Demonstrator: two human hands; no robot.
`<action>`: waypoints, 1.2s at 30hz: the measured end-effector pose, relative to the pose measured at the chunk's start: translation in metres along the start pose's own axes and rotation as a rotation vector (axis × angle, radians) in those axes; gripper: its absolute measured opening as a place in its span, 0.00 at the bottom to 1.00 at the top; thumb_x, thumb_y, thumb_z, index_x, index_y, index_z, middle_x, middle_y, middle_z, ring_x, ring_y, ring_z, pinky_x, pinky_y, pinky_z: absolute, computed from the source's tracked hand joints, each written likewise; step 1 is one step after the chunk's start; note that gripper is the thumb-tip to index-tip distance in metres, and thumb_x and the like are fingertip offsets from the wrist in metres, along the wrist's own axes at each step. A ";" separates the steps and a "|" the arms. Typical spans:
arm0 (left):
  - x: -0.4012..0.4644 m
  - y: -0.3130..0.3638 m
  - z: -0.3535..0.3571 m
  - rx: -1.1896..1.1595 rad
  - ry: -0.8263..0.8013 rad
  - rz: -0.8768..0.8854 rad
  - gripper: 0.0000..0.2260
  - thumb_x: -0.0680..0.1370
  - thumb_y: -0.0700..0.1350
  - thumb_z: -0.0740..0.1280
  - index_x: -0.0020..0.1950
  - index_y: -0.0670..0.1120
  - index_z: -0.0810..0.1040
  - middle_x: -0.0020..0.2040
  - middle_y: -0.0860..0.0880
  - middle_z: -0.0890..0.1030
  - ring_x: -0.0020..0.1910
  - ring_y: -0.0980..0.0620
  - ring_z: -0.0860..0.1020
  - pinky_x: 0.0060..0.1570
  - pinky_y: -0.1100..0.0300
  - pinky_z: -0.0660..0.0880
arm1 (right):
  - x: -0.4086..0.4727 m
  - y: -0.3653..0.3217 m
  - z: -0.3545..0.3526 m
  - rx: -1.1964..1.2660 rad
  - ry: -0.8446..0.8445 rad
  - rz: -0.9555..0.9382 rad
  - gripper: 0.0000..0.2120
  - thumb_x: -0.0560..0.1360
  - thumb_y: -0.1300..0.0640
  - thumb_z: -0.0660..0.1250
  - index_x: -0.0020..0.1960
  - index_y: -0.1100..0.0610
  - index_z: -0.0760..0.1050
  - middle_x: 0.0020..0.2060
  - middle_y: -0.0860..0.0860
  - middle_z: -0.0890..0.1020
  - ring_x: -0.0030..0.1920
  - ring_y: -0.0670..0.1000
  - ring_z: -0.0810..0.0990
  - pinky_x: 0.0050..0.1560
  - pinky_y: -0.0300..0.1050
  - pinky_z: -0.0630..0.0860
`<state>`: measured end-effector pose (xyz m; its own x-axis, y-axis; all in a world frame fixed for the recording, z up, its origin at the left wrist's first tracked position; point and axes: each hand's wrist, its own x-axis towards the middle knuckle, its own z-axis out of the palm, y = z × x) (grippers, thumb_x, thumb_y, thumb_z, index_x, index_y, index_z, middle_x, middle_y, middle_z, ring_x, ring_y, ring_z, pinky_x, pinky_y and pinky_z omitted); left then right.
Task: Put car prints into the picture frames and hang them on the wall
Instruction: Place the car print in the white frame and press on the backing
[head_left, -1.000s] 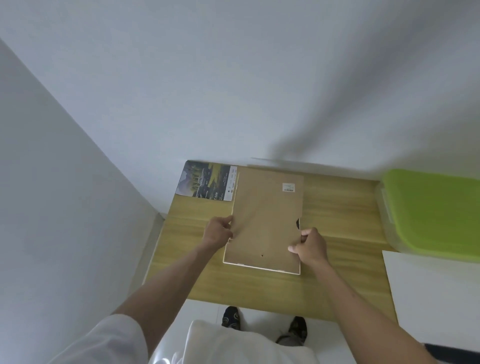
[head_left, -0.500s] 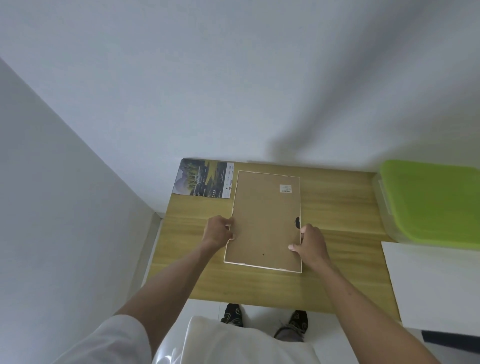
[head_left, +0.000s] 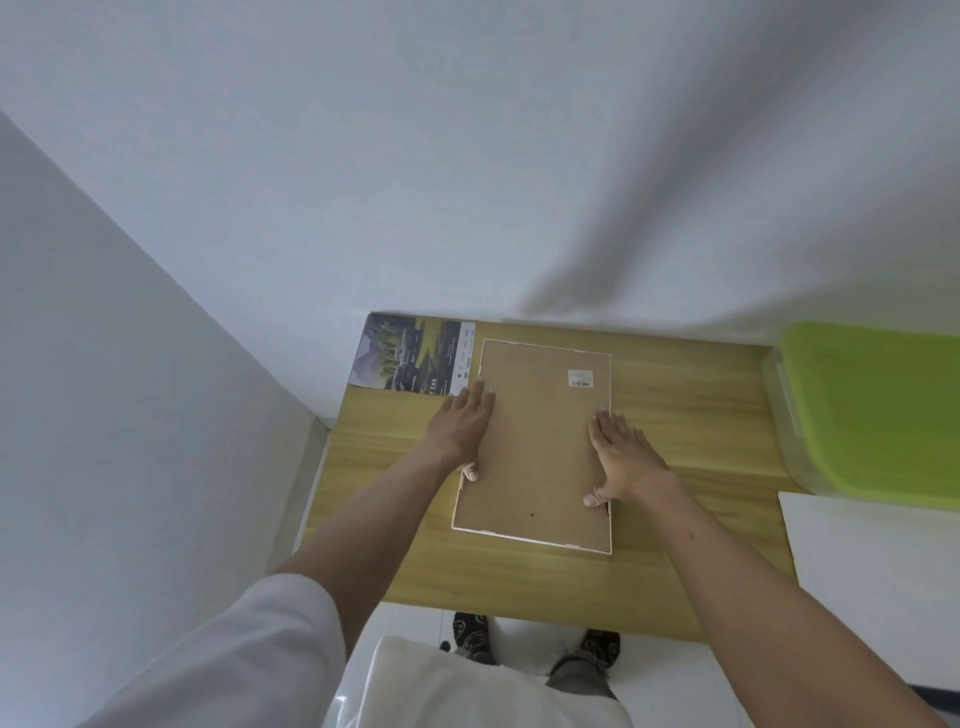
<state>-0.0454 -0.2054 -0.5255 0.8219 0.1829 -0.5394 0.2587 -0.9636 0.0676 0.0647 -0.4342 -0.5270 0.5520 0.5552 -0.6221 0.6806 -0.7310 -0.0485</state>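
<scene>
A white picture frame (head_left: 537, 441) lies face down on the wooden table (head_left: 685, 415), its brown backing board up, a small barcode label near its far right corner. My left hand (head_left: 462, 423) lies flat on the frame's left edge, fingers straight, thumb on the backing. My right hand (head_left: 621, 457) presses flat on the right edge, thumb on the board. A car print (head_left: 410, 354) lies at the table's far left corner, partly under the frame's corner.
A clear storage box with a green lid (head_left: 878, 405) stands at the table's right end. A white sheet (head_left: 878, 582) lies at the near right. White walls close in behind and on the left. My feet show below the table's near edge.
The backing board has gone down flat into the frame. Both hands have left their grip on its sides and now lie flat, pressing on the left and right edges.
</scene>
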 end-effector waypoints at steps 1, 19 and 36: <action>0.004 0.000 -0.002 0.016 -0.024 0.009 0.64 0.62 0.50 0.82 0.78 0.39 0.37 0.79 0.40 0.37 0.79 0.43 0.42 0.78 0.49 0.47 | 0.003 0.000 -0.001 -0.013 -0.019 -0.015 0.62 0.68 0.42 0.76 0.79 0.62 0.34 0.79 0.57 0.36 0.79 0.58 0.37 0.78 0.56 0.43; 0.023 -0.002 -0.017 0.146 -0.072 0.115 0.64 0.62 0.51 0.82 0.77 0.35 0.36 0.77 0.36 0.35 0.78 0.40 0.38 0.77 0.51 0.41 | 0.029 0.011 -0.017 -0.073 -0.072 -0.133 0.75 0.57 0.35 0.79 0.78 0.61 0.29 0.78 0.59 0.32 0.79 0.58 0.34 0.79 0.54 0.42; 0.031 -0.003 -0.021 0.140 -0.091 0.103 0.61 0.66 0.45 0.80 0.77 0.38 0.32 0.76 0.39 0.30 0.76 0.41 0.33 0.77 0.46 0.41 | 0.032 0.000 -0.022 -0.165 -0.085 -0.050 0.77 0.55 0.38 0.81 0.76 0.61 0.25 0.75 0.59 0.27 0.76 0.58 0.28 0.77 0.59 0.35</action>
<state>-0.0100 -0.1929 -0.5247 0.7896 0.0696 -0.6096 0.0973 -0.9952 0.0123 0.0930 -0.4075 -0.5300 0.4781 0.5485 -0.6860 0.7794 -0.6250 0.0434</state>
